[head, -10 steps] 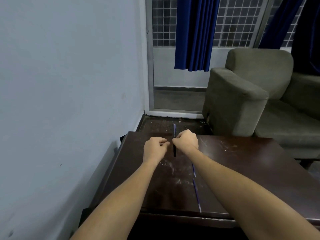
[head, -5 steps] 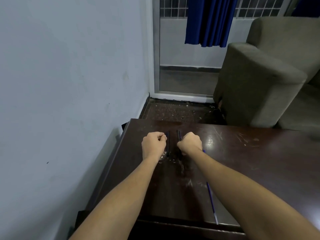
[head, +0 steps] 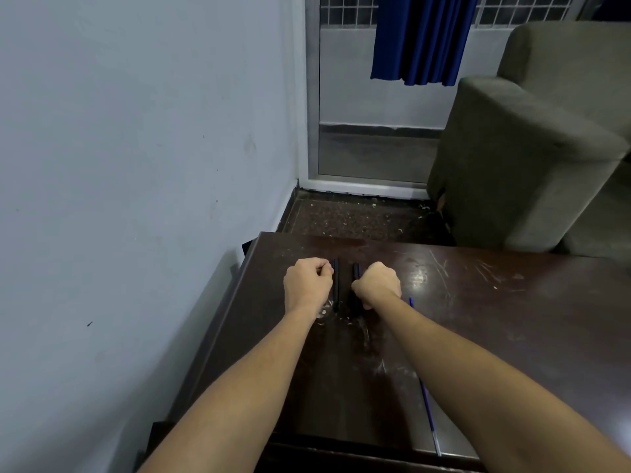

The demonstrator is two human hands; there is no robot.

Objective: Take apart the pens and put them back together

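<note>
My left hand [head: 307, 286] and my right hand [head: 377, 285] rest as fists side by side on the dark wooden table [head: 512, 322], near its far left corner. Each fist pinches a dark pen piece that points away from me. The left pen piece [head: 335, 288] runs along the left fist's fingertips. Only the far end of the right pen piece [head: 356, 270] shows; the fist hides the rest. A small gap separates the two pieces. A thin blue refill [head: 428, 413] lies on the table beside my right forearm, and a short blue tip [head: 412, 302] shows near the right wrist.
A pale wall [head: 136, 165] runs close along the table's left edge. A grey-green armchair [head: 519, 158] stands beyond the far right of the table. A glass door with a blue curtain [head: 420, 39] is straight ahead. White scratches mark the tabletop.
One second ago both fists held a single pen together. They have since drawn apart, each with its own dark piece. My view has tilted down and closer.
</note>
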